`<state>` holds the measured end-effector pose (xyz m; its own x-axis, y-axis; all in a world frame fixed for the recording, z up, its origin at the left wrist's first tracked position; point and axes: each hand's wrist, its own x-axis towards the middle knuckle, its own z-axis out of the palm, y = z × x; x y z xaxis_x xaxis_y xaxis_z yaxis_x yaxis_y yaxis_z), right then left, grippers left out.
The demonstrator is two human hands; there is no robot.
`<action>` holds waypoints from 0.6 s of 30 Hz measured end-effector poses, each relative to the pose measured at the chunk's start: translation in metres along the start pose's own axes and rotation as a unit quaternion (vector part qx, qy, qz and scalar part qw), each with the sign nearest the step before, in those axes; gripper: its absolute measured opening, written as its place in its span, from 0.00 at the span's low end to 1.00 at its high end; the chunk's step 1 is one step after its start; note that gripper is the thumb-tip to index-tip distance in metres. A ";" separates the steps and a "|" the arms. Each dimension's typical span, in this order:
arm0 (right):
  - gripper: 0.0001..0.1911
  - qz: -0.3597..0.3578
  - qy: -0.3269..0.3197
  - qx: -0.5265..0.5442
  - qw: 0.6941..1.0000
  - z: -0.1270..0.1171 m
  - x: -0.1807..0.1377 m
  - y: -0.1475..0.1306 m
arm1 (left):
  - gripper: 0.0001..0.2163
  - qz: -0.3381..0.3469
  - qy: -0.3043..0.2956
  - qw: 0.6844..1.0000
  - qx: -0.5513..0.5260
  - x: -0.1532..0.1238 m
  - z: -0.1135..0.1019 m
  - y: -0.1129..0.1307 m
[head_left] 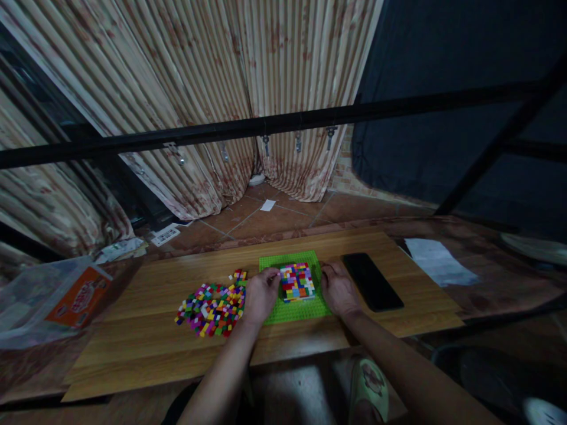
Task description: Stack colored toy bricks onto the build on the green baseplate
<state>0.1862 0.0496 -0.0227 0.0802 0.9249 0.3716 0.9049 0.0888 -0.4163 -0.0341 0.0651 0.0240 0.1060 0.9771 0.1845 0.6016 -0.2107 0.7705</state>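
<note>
A square block built of many small coloured toy bricks [297,282] stands on a green studded baseplate [283,314]. My left hand [261,295] is over the plate's left part, thumb and fingers pinched together close to the block's left side. Something small and pale may be between those fingertips, but it is too small to make out. On the plate's right edge rests my right hand [340,289], fingers loosely bent and a little apart from the block, with nothing visible in them. Left of my left hand lies a pile of loose bricks [212,310].
The plate lies on a wooden board [146,330]. A black phone [372,282] is right of my right hand. Beyond the board are a clear plastic box with an orange label [77,298], a white paper [438,261] and a dark metal bar [301,121] before striped curtains [199,71].
</note>
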 end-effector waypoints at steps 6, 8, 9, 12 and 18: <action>0.13 -0.002 0.001 0.001 1.000 -0.001 0.000 0.000 | 0.09 0.011 0.014 0.999 0.039 -0.001 -0.002 0.016; 0.13 -0.003 0.001 -0.001 1.000 -0.001 0.000 0.000 | 0.08 0.022 0.022 0.999 0.040 -0.001 -0.001 0.018; 0.13 -0.002 0.000 -0.002 1.000 -0.001 0.000 0.000 | 0.08 0.025 0.024 0.999 0.038 -0.001 0.000 0.018; 0.13 0.002 -0.005 -0.002 1.000 -0.002 0.000 -0.001 | 0.09 0.021 0.023 0.999 0.025 0.000 0.004 0.016; 0.13 0.003 -0.007 -0.005 1.000 -0.002 0.000 -0.001 | 0.08 -0.006 0.018 1.000 0.019 0.002 0.010 0.015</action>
<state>0.1861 0.0491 -0.0205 0.0809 0.9304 0.3574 0.9082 0.0790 -0.4111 -0.0170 0.0647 0.0298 0.0709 0.9778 0.1970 0.6327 -0.1968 0.7490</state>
